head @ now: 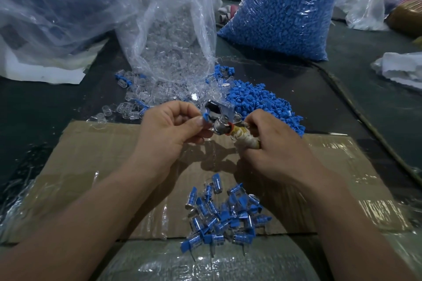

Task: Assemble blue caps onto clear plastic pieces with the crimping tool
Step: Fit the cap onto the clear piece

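An assembly workshop: beyond the left hand point(169, 128) and right hand point(274, 141) stand a bulk bag of blue caps point(280, 7) and a bag of clear pieces point(173, 36) on a dark worktable point(342, 89).

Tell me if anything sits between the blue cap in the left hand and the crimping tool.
Nothing visible does. The left hand pinches the blue cap right beside the metal head of the crimping tool, which the right hand grips by its wrapped handle.

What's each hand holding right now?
Left hand: pinches a blue cap.
Right hand: grips the tool by its handle.
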`<control>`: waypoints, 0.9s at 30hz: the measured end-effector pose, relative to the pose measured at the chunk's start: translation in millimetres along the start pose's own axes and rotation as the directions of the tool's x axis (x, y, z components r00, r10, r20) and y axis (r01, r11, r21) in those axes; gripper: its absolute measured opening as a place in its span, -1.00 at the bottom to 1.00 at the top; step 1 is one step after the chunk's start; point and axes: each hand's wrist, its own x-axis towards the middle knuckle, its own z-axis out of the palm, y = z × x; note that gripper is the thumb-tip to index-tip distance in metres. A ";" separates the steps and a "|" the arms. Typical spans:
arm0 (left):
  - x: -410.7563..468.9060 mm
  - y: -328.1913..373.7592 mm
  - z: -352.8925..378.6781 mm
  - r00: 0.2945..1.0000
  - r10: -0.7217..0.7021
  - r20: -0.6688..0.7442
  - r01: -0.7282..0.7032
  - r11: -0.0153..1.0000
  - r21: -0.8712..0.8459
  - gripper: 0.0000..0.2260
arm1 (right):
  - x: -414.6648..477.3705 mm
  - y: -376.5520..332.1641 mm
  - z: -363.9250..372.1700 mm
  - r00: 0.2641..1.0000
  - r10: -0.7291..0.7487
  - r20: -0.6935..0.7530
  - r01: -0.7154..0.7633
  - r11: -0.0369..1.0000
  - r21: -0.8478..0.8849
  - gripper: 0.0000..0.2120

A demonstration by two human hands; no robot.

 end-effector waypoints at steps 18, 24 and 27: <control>-5.7 -3.4 3.5 0.994 0.097 -0.057 -0.088 0.986 0.139 -0.83 | 0.3 -8.3 -2.3 0.999 0.010 0.035 -0.011 1.000 0.021 -0.77; -5.9 -4.6 4.0 0.990 0.115 -0.081 -0.097 0.977 0.192 -0.82 | 1.4 -9.5 -1.9 0.999 0.024 0.026 -0.025 0.999 0.034 -0.76; -5.4 -5.3 3.6 0.988 0.124 -0.093 -0.102 0.971 0.217 -0.81 | 1.8 -11.2 -1.1 0.999 0.028 0.021 -0.028 0.999 0.045 -0.82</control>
